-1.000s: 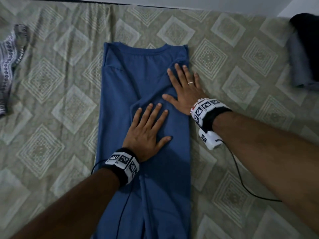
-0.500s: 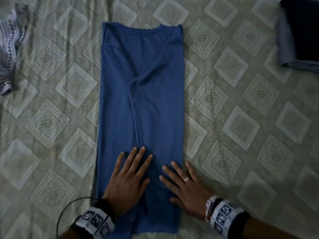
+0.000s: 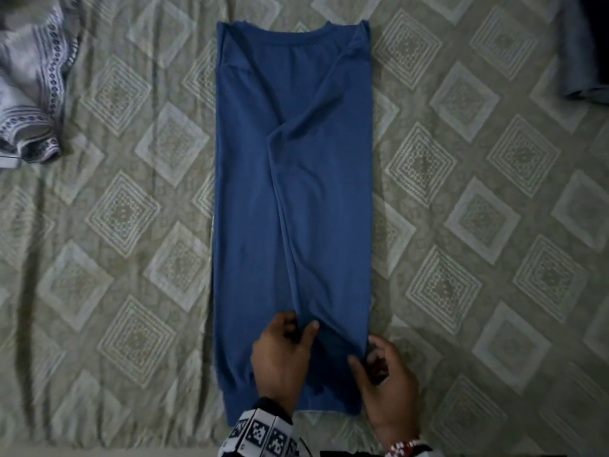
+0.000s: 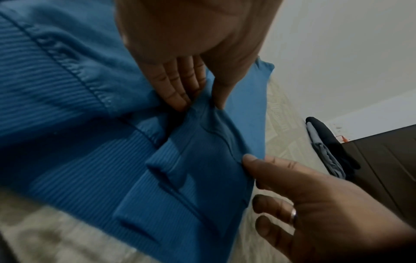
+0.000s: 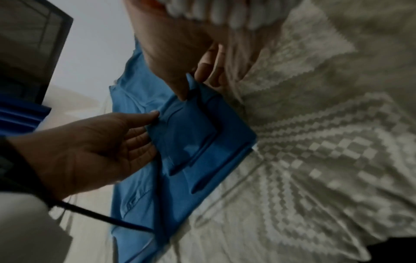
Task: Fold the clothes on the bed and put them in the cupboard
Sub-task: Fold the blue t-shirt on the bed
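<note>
1. Blue top (image 3: 293, 192) lies flat on the patterned bedsheet (image 3: 461, 225), already narrowed into a long strip. Collar end far from the person, ribbed hem end nearest. Long axis runs straight away from the body.

2. Left hand (image 3: 280, 354) sits on the near end of the strip, about mid-width. Thumb and fingers are curled and pinch a ridge of cloth where the centre crease comes down; the left wrist view shows the fingertips (image 4: 178, 99) meeting the thumb over raised fabric.

3. Right hand (image 3: 385, 380) is at the strip's right edge, level with the left one or slightly nearer the hem. Thumb lies on top of the edge and the fingers curl under it, a pinch on the side layers. Ringed finger visible in the left wrist view.

4. Key relation: both hands grip the near end, side by side and close together, while the whole length of the garment stretches away in front of them. Neither hand is nearer the collar.

5. Judgement: the next fold likely carries the hem end up along the long axis toward the collar. The left corner of the hem is unheld and may lag or skew.

6. Other clothes: patterned grey garment (image 3: 29, 94) far left, dark folded pile (image 3: 586, 61) far right, both well apart from the strip. Dark wood furniture shows in the wrist views; whether it is the cupboard I cannot tell.
</note>
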